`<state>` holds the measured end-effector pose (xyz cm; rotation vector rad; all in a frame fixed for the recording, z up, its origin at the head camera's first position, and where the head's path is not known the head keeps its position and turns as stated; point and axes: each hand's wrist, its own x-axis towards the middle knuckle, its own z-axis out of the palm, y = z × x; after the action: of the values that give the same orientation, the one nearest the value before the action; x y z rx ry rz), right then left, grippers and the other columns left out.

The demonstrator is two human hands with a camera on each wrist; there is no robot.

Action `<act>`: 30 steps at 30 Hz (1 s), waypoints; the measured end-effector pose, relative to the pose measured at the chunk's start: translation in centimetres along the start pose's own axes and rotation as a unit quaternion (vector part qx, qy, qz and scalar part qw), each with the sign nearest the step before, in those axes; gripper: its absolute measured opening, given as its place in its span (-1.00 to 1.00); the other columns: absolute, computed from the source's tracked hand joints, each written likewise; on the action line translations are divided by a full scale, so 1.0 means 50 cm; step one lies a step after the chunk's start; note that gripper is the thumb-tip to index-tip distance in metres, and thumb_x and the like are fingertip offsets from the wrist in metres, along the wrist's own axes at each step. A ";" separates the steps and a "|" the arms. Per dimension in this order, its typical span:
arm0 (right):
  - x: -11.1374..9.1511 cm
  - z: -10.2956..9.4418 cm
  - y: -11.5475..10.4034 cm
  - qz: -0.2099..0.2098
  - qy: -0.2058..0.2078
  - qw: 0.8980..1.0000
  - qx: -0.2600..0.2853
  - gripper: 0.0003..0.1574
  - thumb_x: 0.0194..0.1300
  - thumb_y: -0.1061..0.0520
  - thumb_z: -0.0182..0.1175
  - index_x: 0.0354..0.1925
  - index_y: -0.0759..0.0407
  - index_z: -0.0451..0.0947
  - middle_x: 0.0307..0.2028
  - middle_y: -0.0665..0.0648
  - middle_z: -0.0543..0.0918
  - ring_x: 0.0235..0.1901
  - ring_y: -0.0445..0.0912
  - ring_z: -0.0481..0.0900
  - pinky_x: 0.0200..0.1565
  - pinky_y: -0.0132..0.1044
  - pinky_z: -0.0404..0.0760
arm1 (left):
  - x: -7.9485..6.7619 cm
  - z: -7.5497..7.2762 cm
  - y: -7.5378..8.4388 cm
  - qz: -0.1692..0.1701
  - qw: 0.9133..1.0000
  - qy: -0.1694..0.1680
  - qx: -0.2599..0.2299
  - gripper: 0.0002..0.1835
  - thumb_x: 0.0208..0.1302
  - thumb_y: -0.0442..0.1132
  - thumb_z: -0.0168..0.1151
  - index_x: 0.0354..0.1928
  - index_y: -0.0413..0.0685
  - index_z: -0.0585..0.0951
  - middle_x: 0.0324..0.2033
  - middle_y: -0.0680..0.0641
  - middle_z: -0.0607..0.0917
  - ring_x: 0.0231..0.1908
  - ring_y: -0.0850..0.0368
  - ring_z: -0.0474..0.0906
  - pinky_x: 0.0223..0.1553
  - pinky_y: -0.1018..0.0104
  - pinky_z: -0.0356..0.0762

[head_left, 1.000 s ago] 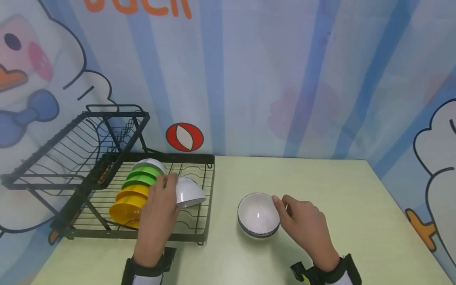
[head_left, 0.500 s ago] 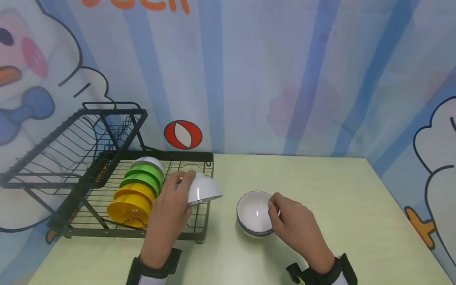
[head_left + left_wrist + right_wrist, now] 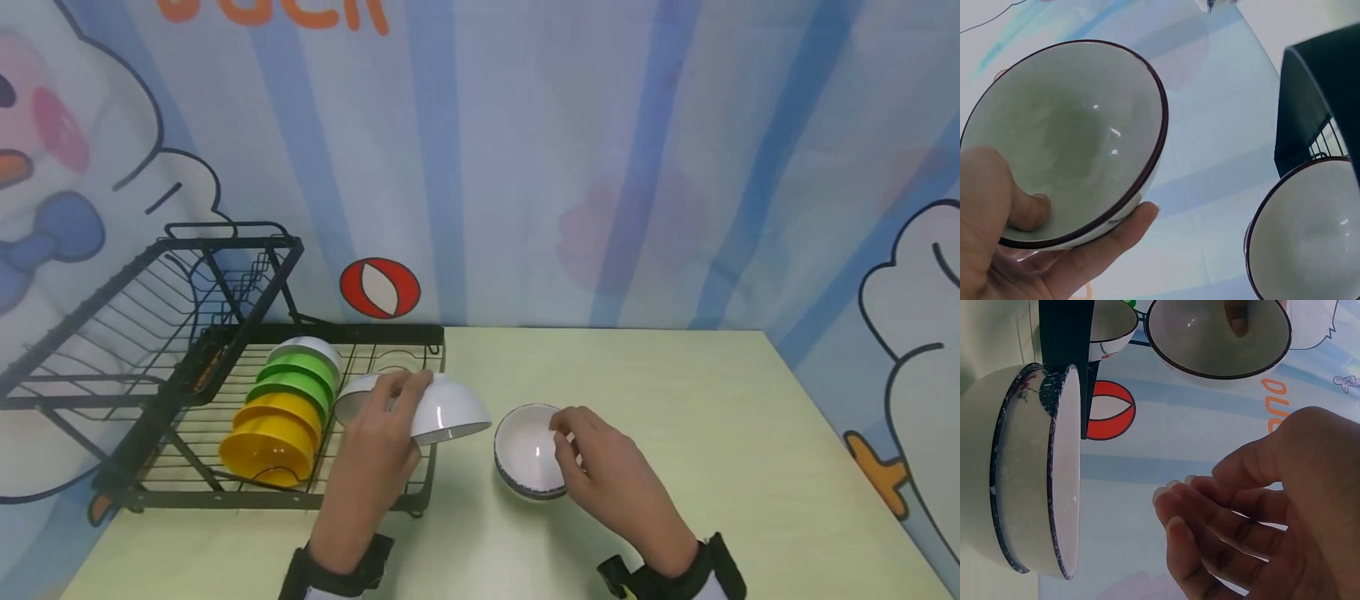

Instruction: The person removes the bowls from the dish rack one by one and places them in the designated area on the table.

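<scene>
My left hand [image 3: 375, 467] grips a white bowl [image 3: 453, 408] tipped mouth-down at the rack's right side. In the left wrist view, the thumb is inside the dark-rimmed bowl [image 3: 1079, 131] and the fingers lie outside. Partly behind this hand is another white bowl [image 3: 351, 398] at the rack. Two nested white bowls [image 3: 527, 450] with speckled dark rims stand on the table. Beside their right rim hovers my right hand [image 3: 615, 475], fingers loosely bent and holding nothing. The right wrist view has the fingers [image 3: 1194, 506] apart from the nested bowls [image 3: 1029, 469].
A black two-tier dish rack [image 3: 300, 500] stands at the left. Leaning in its lower tier is a row of yellow bowls [image 3: 266, 450], green bowls [image 3: 296, 375] and a white bowl [image 3: 311, 346]. A patterned curtain [image 3: 510, 167] hangs behind the table [image 3: 675, 400].
My left hand has moved right with the white bowl, past the rack's right edge. The right hand has left the nested bowls' rim, shifting slightly left. The view has shifted a little.
</scene>
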<state>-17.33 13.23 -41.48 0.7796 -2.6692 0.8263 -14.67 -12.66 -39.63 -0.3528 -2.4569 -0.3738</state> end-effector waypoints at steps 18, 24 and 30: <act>-0.003 0.012 -0.026 -0.018 -0.050 0.998 0.039 -0.51 0.33 -0.13 0.08 0.19 -0.13 0.31 -0.10 -0.08 0.53 -0.31 -0.33 0.50 -0.39 -0.34 0.60 | -0.004 0.004 0.041 0.032 0.999 0.023 -0.028 -0.13 -0.34 -0.60 0.40 0.18 -0.04 0.42 0.00 -0.19 0.52 -0.22 -0.06 0.53 -0.30 0.14 0.70; -0.003 0.014 -0.033 -0.024 -0.043 0.998 0.048 -0.53 0.35 -0.15 0.04 0.17 -0.08 0.32 -0.08 -0.08 0.51 -0.31 -0.34 0.49 -0.40 -0.37 0.60 | -0.006 0.003 0.050 0.045 0.998 0.029 -0.036 -0.13 -0.34 -0.60 0.40 0.19 -0.05 0.43 0.01 -0.20 0.54 -0.12 -0.06 0.52 -0.23 0.15 0.68; -0.004 0.014 -0.040 -0.052 -0.021 0.997 0.053 -0.55 0.33 -0.01 0.11 0.16 -0.02 0.34 -0.06 -0.10 0.52 -0.30 -0.35 0.48 -0.38 -0.37 0.62 | -0.009 0.006 0.061 0.069 0.995 0.054 -0.045 -0.19 -0.32 -0.63 0.34 0.15 -0.09 0.45 0.03 -0.19 0.55 -0.11 -0.05 0.55 -0.21 0.16 0.67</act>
<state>-16.12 11.51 -41.24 0.9636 -2.6126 0.9411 -13.46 -9.83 -39.60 -0.5231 -2.2995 -0.4333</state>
